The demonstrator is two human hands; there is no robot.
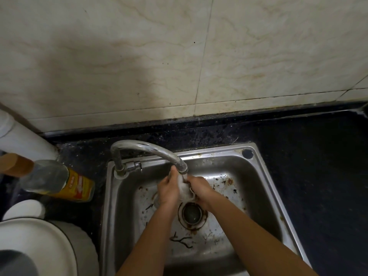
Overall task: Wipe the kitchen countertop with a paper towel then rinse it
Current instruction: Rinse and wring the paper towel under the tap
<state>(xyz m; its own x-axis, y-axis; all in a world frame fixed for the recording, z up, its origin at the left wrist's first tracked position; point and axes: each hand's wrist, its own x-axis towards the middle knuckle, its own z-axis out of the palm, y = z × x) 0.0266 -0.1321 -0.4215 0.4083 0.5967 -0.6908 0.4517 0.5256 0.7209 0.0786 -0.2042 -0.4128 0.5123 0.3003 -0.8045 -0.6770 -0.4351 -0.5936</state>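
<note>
A wet white paper towel (185, 189) hangs bunched between my two hands, right under the spout of the curved metal faucet (153, 151). My left hand (168, 189) grips its left side with curled fingers. My right hand (200, 188) grips its right side. Both hands are over the steel sink (264, 188), just above the drain (192, 214). The dark countertop (318, 156) runs behind and to the right of the sink. Whether water is running I cannot tell.
A clear bottle with a yellow label (59, 181) stands on the counter left of the sink. A white round lidded container (39, 248) sits at lower left. A white pipe (22, 136) runs along the left wall. Tiled wall (179, 56) rises behind.
</note>
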